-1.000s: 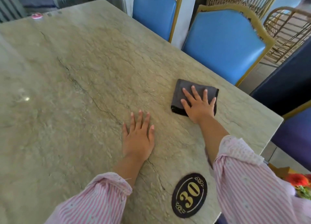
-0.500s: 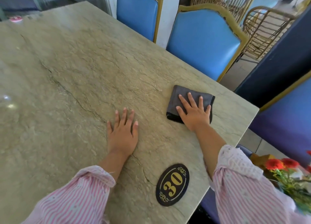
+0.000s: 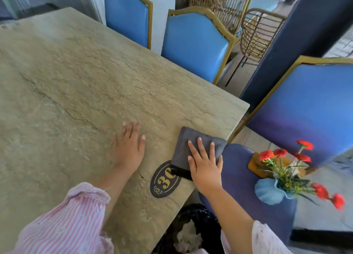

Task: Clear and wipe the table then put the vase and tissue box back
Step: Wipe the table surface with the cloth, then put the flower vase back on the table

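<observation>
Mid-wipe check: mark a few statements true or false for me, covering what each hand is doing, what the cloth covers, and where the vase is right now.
1. The right hand presses flat on the grey cloth. True.
2. The cloth covers part of the number plaque. True.
3. The vase stands on the table. False: the vase is off the table, on the blue seat at the right.
4. The left hand grips the cloth. False: the left hand lies flat on the bare table, apart from the cloth.
</observation>
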The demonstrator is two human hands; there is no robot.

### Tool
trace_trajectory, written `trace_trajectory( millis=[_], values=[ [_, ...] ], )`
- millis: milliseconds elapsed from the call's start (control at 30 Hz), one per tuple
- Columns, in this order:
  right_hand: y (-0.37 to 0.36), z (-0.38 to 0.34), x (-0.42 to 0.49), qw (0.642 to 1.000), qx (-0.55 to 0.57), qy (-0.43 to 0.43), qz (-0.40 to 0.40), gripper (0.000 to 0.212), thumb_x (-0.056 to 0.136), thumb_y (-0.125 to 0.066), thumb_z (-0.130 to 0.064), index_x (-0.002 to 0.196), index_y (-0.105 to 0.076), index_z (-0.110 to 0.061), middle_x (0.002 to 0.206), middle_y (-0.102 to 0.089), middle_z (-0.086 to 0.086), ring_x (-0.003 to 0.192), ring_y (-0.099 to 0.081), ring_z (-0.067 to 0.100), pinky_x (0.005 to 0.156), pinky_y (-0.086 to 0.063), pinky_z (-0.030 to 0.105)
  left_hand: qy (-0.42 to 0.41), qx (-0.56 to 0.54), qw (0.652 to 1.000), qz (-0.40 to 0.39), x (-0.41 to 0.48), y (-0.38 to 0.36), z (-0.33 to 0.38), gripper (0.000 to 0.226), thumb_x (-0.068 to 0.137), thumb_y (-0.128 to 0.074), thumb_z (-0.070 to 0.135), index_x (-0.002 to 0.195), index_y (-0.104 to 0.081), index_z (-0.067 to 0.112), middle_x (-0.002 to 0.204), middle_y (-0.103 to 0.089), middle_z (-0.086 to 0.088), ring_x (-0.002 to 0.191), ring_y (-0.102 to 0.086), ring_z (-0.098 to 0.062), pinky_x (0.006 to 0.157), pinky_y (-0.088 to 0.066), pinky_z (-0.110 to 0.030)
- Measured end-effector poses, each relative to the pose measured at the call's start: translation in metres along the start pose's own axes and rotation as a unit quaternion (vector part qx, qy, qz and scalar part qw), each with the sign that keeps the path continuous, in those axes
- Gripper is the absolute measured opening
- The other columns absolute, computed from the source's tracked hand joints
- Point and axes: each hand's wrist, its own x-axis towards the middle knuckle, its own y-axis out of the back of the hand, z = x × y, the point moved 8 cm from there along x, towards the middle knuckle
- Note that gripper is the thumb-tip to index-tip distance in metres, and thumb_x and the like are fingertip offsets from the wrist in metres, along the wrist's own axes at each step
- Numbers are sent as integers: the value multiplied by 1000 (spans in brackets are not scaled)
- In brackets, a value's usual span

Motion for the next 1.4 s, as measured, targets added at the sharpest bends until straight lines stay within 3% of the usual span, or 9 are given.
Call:
trace_trajectory(
  millis=[200, 300, 467, 600, 833, 1100, 1233, 1333, 1400],
  values=[
    [13, 62, -27, 869, 392, -245, 179, 107, 61, -83, -48, 146, -26, -15, 147, -33, 7, 137, -29, 26, 111, -29, 45, -113, -24, 993, -22, -74, -22, 68, 71, 86, -1, 53, 151, -8, 24, 160, -8, 5, 141, 9, -8, 117, 0, -38],
    [-5, 67, -36, 792, 508, -317, 122, 90, 57, -82, -54, 125, -49, -7, 119, -60, 12, 109, -60, 28, 88, -53, 41, -153, -10, 987, -35, -96, -36, 88, 70, 87, -3, 53, 151, -10, 26, 159, -12, 4, 140, 7, -7, 116, 1, -37],
    [6, 78, -45, 778, 551, -277, 118, 40, 83, -70, -28, 115, -59, -7, 108, -66, 7, 98, -63, 23, 73, -52, 28, -205, -10, 978, -35, -121, -46, 114, 64, 95, -11, 54, 148, -27, 22, 156, -26, 3, 143, -8, -16, 114, -11, -40],
    [4, 111, -65, 713, 643, -261, 98, 38, 84, -70, -22, 118, -58, -12, 111, -69, 10, 99, -66, 25, 85, -56, 42, -266, 10, 963, -51, -147, -53, 146, 54, 98, -22, 44, 142, -41, 17, 147, -44, 2, 139, -34, -15, 109, -30, -41],
    [-3, 183, -106, 703, 641, -285, 119, 32, 88, -64, -15, 119, -58, -11, 110, -70, 9, 100, -66, 26, 90, -53, 43, -329, -33, 933, -144, -182, -108, 179, 51, 93, -36, 38, 138, -47, 17, 143, -49, 2, 135, -43, -14, 110, -32, -33],
    [-86, 224, -64, 717, 602, -340, 85, 25, 96, -52, -16, 121, -53, -15, 105, -65, 4, 95, -62, 22, 83, -51, 36, -243, 44, 931, -270, -178, -225, 147, 56, 99, -18, 44, 151, -7, 26, 160, -8, 10, 148, -4, -7, 119, -3, -26],
    [-126, 231, -24, 682, 629, -365, 75, 33, 96, -51, -19, 129, -48, -16, 118, -61, 7, 110, -58, 28, 98, -49, 44, -196, 82, 926, -313, -173, -275, 121, 55, 92, -29, 42, 143, -40, 23, 149, -41, 4, 138, -41, -16, 111, -35, -35],
    [-150, 246, -14, 739, 553, -378, 67, 37, 96, -50, -13, 132, -42, -11, 126, -56, 12, 118, -53, 33, 98, -45, 39, -178, 99, 928, -311, -165, -301, 109, 53, 79, -37, 43, 117, -67, 22, 119, -69, 2, 106, -68, -16, 81, -57, -34],
    [-164, 259, -20, 795, 456, -395, 55, 44, 93, -53, -6, 134, -37, -3, 132, -52, 17, 122, -49, 35, 94, -42, 33, -160, 70, 937, -301, -162, -305, 105, 51, 85, -39, 40, 130, -57, 22, 133, -60, 0, 121, -59, -19, 94, -52, -36]
  ],
)
